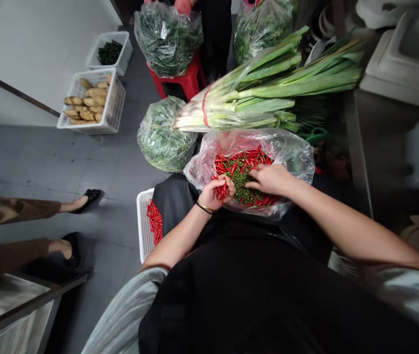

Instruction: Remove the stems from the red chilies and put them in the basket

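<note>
A clear plastic bag [290, 150] full of red chillies [241, 164] with green stems rests on my black-aproned lap. My left hand [215, 192] is closed round a bunch of red chillies at the bag's near left edge. My right hand [270, 179] reaches into the bag, fingers curled and pinching at the chillies. A white basket [143, 231] holding red chillies [155, 221] stands on the floor just left of my lap, below my left forearm.
A bundle of leeks [268, 91] lies behind the bag. Bags of greens [165, 132] stand on the floor and on a red stool [183, 81]. A white basket of potatoes [115, 105] sits far left. Another person's feet [84, 199] rest at left.
</note>
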`<action>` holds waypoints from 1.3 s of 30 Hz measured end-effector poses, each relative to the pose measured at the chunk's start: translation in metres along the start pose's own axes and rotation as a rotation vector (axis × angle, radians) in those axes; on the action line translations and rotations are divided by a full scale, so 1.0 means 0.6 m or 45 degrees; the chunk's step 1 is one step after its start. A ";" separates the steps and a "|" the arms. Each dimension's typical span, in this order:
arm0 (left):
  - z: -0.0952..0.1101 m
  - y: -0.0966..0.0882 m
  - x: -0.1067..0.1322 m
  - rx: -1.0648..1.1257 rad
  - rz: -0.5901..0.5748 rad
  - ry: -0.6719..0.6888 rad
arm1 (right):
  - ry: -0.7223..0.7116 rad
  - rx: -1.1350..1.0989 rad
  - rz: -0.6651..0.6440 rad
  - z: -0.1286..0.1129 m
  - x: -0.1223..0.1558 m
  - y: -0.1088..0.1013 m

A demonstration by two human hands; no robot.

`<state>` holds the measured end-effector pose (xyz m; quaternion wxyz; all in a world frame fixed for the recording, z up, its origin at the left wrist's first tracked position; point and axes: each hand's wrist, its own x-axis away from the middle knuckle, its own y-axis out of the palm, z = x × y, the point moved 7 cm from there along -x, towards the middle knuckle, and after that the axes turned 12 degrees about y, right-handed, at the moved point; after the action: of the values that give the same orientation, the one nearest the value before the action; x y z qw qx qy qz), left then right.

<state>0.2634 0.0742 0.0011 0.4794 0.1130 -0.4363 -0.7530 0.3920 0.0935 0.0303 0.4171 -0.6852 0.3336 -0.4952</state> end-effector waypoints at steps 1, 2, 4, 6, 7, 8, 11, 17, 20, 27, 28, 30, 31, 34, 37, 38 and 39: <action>0.005 -0.008 0.000 -0.014 0.038 0.013 | 0.053 0.099 0.083 0.012 -0.017 0.002; 0.007 -0.015 0.001 -0.034 0.069 0.010 | 0.041 0.170 0.128 0.015 -0.031 0.008; 0.007 -0.024 0.002 -0.072 0.106 -0.002 | -0.073 0.234 0.139 0.010 -0.052 0.028; 0.002 -0.026 0.001 -0.103 0.108 -0.001 | -0.134 0.209 0.149 0.005 -0.061 0.038; 0.000 -0.026 -0.001 -0.133 0.109 0.008 | -0.138 0.152 0.173 0.004 -0.060 0.035; -0.001 -0.025 -0.003 -0.188 0.114 0.022 | -0.127 0.056 0.209 0.006 -0.057 0.028; -0.003 -0.022 -0.010 -0.531 0.117 0.092 | -0.084 -0.429 0.255 0.012 -0.032 -0.001; -0.010 -0.010 -0.015 -1.009 -0.006 0.137 | -0.071 -0.963 0.328 -0.007 0.017 -0.020; 0.005 -0.016 -0.009 -1.152 0.032 0.251 | -0.011 -1.136 0.250 -0.015 0.023 -0.005; 0.001 0.038 0.009 -1.360 -0.477 0.206 | 0.052 -1.805 -0.358 -0.024 0.046 0.047; -0.003 0.044 0.012 -1.359 -0.541 0.182 | 0.051 -1.879 -0.448 -0.025 0.050 0.053; -0.009 0.049 0.015 -1.349 -0.607 0.123 | 0.072 -1.925 -0.550 -0.028 0.053 0.061; -0.012 0.048 0.015 -1.339 -0.604 0.096 | 0.089 -1.909 -0.561 -0.029 0.052 0.062; -0.009 0.038 0.014 -1.320 -0.485 0.085 | 0.161 -1.818 -0.449 -0.030 0.044 0.054; 0.005 0.037 0.013 -1.382 -0.450 0.134 | 0.166 -1.837 -0.474 -0.039 0.046 0.049; 0.008 0.039 0.014 -1.401 -0.498 0.129 | 0.143 -1.847 -0.527 -0.041 0.049 0.050; 0.007 0.041 0.016 -1.393 -0.565 0.095 | 0.111 -1.817 -0.577 -0.042 0.054 0.050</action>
<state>0.2711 0.0648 0.0251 0.3140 -0.0358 0.0668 -0.9464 0.3760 0.0467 0.0202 -0.2543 -0.8210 0.4408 -0.2589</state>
